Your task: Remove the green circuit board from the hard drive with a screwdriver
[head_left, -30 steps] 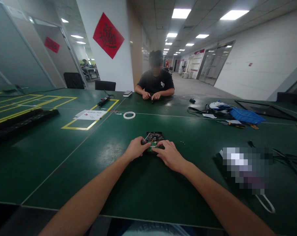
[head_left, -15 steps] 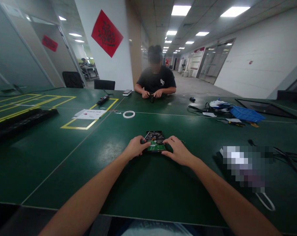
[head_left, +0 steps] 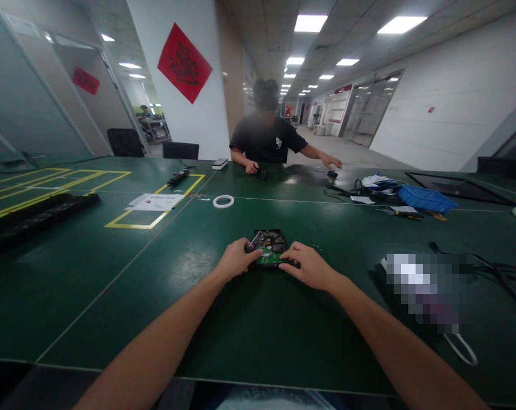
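A hard drive (head_left: 271, 236) lies in front of me on the green table, its underside facing up. Across its near half is a green circuit board (head_left: 269, 257). My left hand (head_left: 237, 257) grips the drive's left side, thumb on the board. A thin metal shaft (head_left: 255, 237), like a screwdriver's, slants out by its fingers; any handle is hidden. At the right edge, my right hand (head_left: 305, 264) has its thumb and forefinger closed on the board's near right corner. Several tiny screws (head_left: 317, 247) lie just beyond that hand.
Across the table (head_left: 155, 302) sits a person (head_left: 264, 139) reaching toward a small dark object (head_left: 332, 174). A blue tray (head_left: 426, 197), pliers (head_left: 405, 213) and cables lie to the right. A white tape roll (head_left: 223, 201) and a paper sheet (head_left: 154, 201) are left; a blurred-out object (head_left: 424, 290) is near right.
My right thumb and fingers have moved left onto the board's corner and closed there. My left hand stays put. The person opposite has stretched an arm out toward the dark object.
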A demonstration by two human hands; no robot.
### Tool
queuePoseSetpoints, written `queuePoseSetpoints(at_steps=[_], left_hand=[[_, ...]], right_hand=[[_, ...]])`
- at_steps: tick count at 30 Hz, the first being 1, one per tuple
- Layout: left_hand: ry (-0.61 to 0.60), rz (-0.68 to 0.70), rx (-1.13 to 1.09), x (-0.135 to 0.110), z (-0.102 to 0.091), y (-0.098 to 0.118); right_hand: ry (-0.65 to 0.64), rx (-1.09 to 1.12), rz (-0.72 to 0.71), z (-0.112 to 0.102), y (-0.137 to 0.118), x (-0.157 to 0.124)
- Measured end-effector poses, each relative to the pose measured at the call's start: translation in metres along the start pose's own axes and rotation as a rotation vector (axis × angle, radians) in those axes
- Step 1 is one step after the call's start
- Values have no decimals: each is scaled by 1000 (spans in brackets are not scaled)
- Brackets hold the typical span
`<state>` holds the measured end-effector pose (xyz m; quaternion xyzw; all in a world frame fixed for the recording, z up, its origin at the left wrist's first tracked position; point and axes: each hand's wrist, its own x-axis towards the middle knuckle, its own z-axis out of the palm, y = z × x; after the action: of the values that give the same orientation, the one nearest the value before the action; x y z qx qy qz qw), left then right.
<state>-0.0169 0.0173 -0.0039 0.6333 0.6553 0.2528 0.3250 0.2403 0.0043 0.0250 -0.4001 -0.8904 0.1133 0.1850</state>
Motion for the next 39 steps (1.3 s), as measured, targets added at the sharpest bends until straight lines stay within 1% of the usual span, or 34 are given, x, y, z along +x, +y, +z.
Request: queuePoseSetpoints(at_steps=[1, 3, 5, 7, 8, 9, 10, 11, 12, 14, 17, 19, 23, 26, 29, 32, 35, 39], left_hand=[[-1, 11, -1, 0, 0, -1], [-20, 16, -23, 2, -1, -3], [-46, -5, -63, 4, -1, -5], [-51, -21, -91, 6, -1, -6], [-39, -21, -100, 7, 0, -7], [-30, -21, -105, 8, 1, -8], [-24, -22, -111, 9, 2, -8], [-20, -23, -117, 10, 3, -9], [-20, -25, -124, 10, 4, -9], [-17, -29, -140, 10, 5, -10], [-1, -32, -144, 10, 6, -11], [7, -38, -133, 9, 6, -11], [6, -42, -110, 9, 6, -9], [1, -43, -106, 9, 4, -8], [6, -42, -117, 8, 3, -8], [29, -35, -114, 8, 1, -8], [69, 1, -101, 7, 0, -9], [112, 37, -76, 6, 0, -8]], right_hand=[[21, -5, 6, 0, 3, 1], [105, -41, 73, -4, 15, 1], [222, -119, 211, -10, 36, -1], [308, -210, 397, -17, 64, -6], [311, -246, 502, -20, 78, -10], [275, -262, 595, -23, 91, -13], [219, -255, 660, -25, 101, -16], [176, -242, 687, -26, 109, -18], [135, -221, 694, -25, 114, -20], [93, -178, 639, -20, 114, -19], [82, -154, 494, -8, 103, -14], [88, -161, 439, -2, 95, -11], [104, -155, 436, 2, 94, -8], [129, -123, 432, -1, 103, -9], [156, -134, 473, -8, 111, -12], [88, -129, 521, -15, 113, -15], [8, -68, 530, -20, 109, -16], [-1, -63, 552, -19, 104, -15]])
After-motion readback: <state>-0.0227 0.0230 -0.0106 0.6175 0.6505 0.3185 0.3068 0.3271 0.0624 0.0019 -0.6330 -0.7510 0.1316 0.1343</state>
